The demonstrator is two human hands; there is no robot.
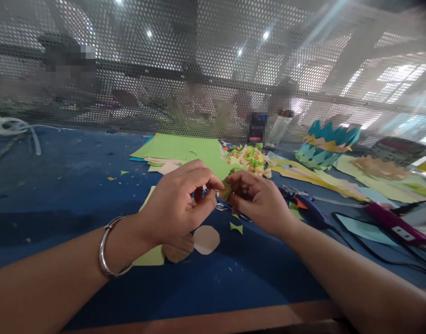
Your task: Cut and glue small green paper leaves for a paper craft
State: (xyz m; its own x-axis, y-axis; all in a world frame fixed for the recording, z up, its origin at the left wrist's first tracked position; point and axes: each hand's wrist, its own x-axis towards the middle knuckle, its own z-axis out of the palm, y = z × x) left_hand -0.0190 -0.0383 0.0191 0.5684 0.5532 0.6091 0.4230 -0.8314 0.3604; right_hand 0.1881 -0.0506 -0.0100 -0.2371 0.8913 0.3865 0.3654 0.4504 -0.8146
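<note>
- Both hands are pinching one small green paper piece [225,191] between them: the left hand [178,204] is closing thumb and forefinger on its near edge, and the right hand [257,199] is gripping the far side with curled fingers.
- That piece is hanging just above the blue table [77,176], in front of the green paper sheet [185,149] and near the pile of folded paper bits [249,158].
- Pinching close to the fold line, I judge, is giving the best control; a piece this small is likely slipping or tearing if the fingertips are pressing unevenly.
- Working low over the table is sensible, since a dropped piece is landing among green scraps [236,227] of the same colour and getting lost.
- Two round paper discs [206,239] are lying just below the hands, partly under the left wrist with its metal bangle [106,253]; keeping the forearm from dragging them is worth minding.
- A glue gun [308,209] is resting just right of the right hand, its cable trailing beside it; keeping the elbow off it seems wise.
- Farther right, a teal and yellow paper crown [326,144] is standing well apart from the hands.
</note>
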